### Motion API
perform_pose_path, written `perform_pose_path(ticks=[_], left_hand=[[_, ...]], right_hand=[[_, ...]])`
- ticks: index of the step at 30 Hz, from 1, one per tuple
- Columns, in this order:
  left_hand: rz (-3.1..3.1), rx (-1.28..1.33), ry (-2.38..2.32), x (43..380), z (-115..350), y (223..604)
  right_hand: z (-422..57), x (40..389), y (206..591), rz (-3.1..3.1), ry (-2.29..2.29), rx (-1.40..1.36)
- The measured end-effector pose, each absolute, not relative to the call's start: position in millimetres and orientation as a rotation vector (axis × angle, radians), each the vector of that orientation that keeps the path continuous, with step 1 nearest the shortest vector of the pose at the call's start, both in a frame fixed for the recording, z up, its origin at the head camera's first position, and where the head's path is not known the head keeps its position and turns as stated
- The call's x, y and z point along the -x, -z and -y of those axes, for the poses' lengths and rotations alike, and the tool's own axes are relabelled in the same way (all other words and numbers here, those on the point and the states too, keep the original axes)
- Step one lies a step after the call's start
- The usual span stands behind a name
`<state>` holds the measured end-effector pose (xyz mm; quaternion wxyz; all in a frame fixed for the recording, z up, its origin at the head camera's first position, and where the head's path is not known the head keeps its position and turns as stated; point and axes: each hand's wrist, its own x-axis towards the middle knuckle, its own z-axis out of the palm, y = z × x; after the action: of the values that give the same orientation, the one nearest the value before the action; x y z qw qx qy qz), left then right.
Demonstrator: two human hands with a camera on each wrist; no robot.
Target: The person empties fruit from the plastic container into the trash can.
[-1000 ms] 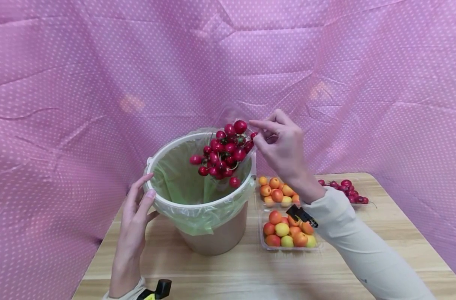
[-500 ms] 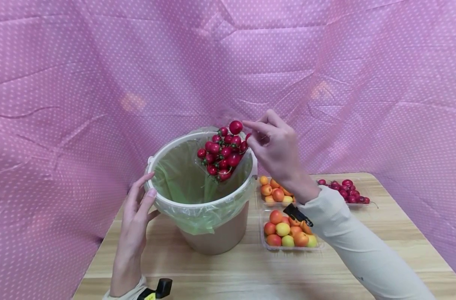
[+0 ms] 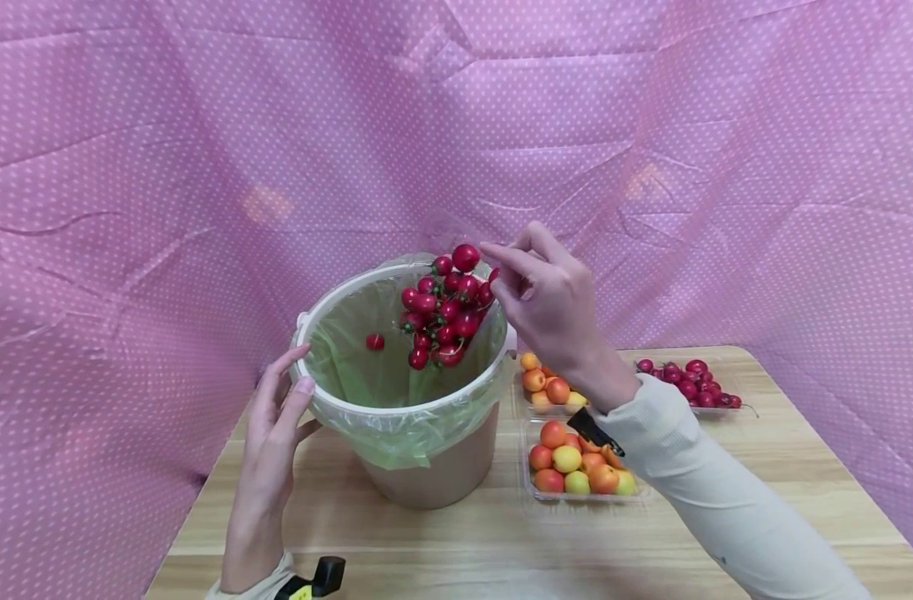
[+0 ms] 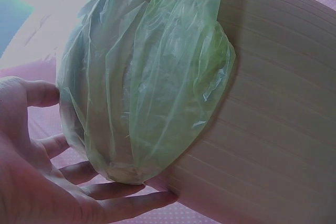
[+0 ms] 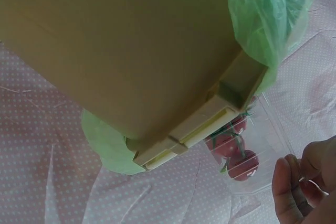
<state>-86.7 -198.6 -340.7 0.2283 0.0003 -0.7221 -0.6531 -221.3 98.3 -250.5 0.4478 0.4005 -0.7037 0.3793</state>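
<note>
Pinching the edge of a clear tray (image 5: 270,145) with the right hand (image 3: 549,292), thumb and fingertips together on the plastic. Holding it tipped over the bin (image 3: 441,479), toward the right of the opening, with red fruits (image 3: 449,311) clustered on it. Touching the left of the rim with the left hand (image 3: 264,458), with fingers spread apart against the green liner (image 3: 418,433). Shifted slightly left at right hand and tray since a second ago; unchanged at left hand. Now showing a loose fruit (image 3: 375,342) left of the cluster, inside the bin, unlike half a second ago; cannot tell if falling or lying. Right of bin, on the table (image 3: 456,550): boxed orange and yellow fruits (image 3: 566,459); just behind, another box of orange fruits (image 3: 557,389), partly hidden by the right arm; farther right, more red ones (image 3: 694,388). Behind everything, pink dotted cloth (image 3: 456,125).
</note>
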Motion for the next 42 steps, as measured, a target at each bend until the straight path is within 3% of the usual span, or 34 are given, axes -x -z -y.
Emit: perform_pose_path(ticks=[42], left_hand=[[2.000, 0.001, 1.787, 89.3, 201.4, 340.5]], right_hand=[[-85.3, 209.2, 244.0, 1.555, -0.721, -1.064]])
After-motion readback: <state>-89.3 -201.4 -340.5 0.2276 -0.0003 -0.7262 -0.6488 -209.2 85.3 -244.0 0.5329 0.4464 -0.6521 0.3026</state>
